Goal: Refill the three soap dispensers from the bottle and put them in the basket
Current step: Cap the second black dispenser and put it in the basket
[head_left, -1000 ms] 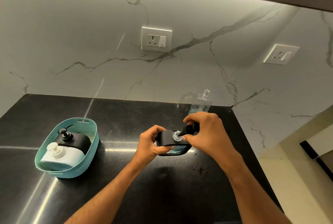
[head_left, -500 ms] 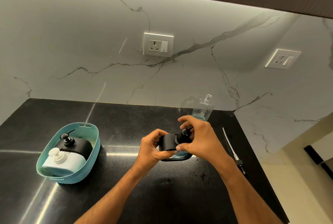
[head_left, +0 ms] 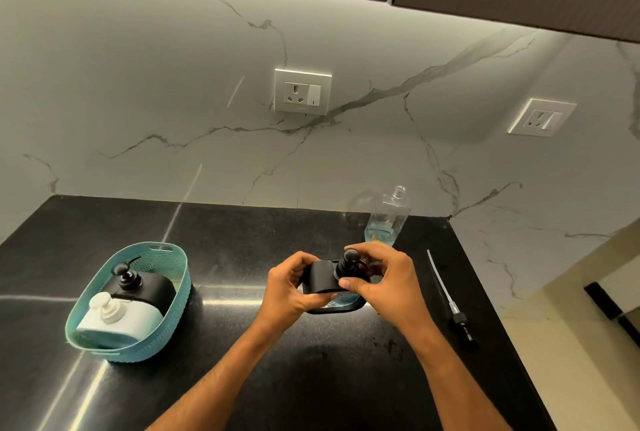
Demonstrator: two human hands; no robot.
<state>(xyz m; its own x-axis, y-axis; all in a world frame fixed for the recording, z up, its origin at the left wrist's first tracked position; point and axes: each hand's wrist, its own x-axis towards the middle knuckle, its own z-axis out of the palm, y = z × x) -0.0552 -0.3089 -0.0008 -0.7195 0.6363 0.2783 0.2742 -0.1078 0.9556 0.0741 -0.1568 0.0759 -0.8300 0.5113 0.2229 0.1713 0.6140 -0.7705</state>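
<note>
The left hand point(head_left: 291, 286) grips the black dispenser point(head_left: 320, 278) just above the table point(head_left: 311, 378), while the right hand point(head_left: 379, 280) pinches its pump head point(head_left: 348, 262). The basket point(head_left: 173, 323), holding two dispensers, lies well to the left, nearer the left hand. The bottle point(head_left: 388, 219) stands behind.

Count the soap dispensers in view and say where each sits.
3. A black dispenser and a white dispenser lie in the teal basket; both hands hold another black one.
</note>
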